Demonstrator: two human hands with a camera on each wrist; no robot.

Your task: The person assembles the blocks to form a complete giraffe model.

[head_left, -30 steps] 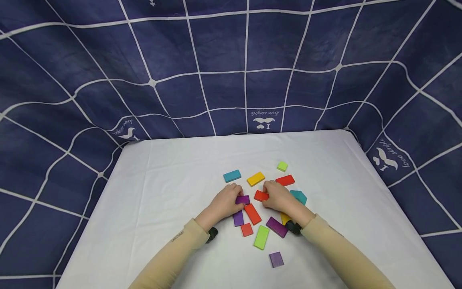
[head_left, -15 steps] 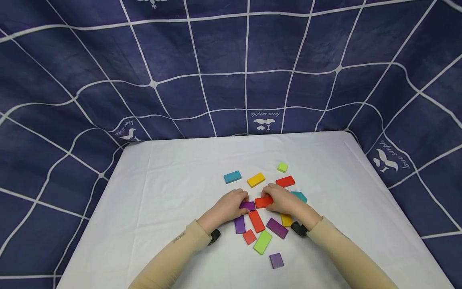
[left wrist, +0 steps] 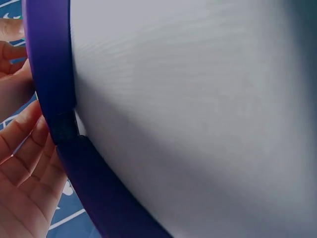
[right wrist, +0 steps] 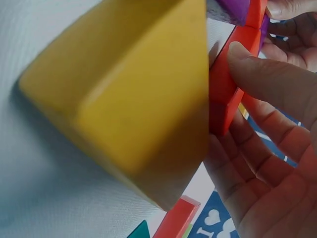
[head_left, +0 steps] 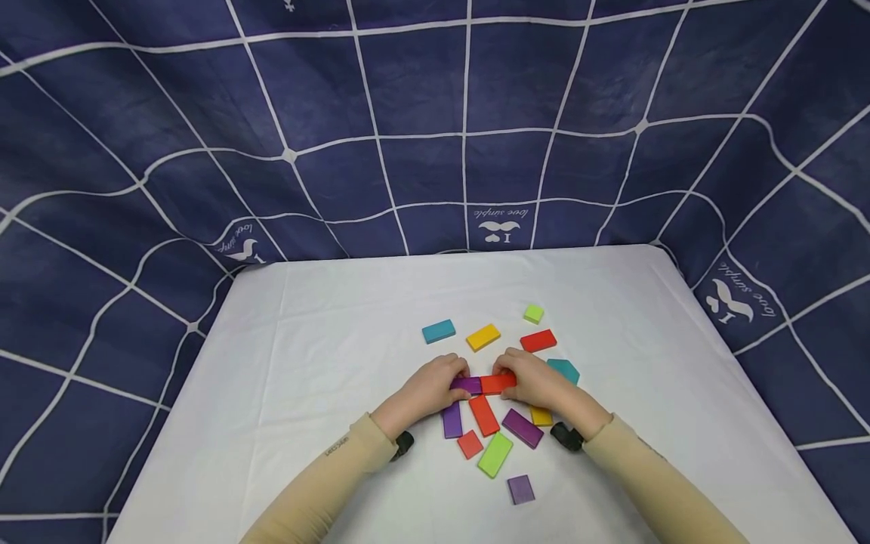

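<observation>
My left hand (head_left: pixel 430 385) pinches one end of a purple block (head_left: pixel 467 385) between thumb and fingers. Held the same way, a red block (head_left: pixel 498 384) is in my right hand (head_left: pixel 540 378), thumb on its near side. The two blocks lie end to end in one line, their ends meeting. Just below them on the table are another red block (head_left: pixel 484 415) and a violet block (head_left: pixel 451 421). In the right wrist view, the gripped red block (right wrist: pixel 225 87) shows behind a big yellow block (right wrist: pixel 143 94). Long purple blocks (left wrist: pixel 49 54) fill the left of the left wrist view.
Behind the hands lie a blue block (head_left: pixel 438 331), a yellow block (head_left: pixel 483 337), a red block (head_left: pixel 538 340) and a small lime piece (head_left: pixel 533 313). A teal piece (head_left: pixel 564 370) sits right of the right hand. Nearer are a lime block (head_left: pixel 495 455) and a purple square (head_left: pixel 520 489).
Both hands have come slightly nearer the person, and the purple and red blocks have gone from apart to end to end. The red block below, small red square and lime block shifted or turned slightly.
</observation>
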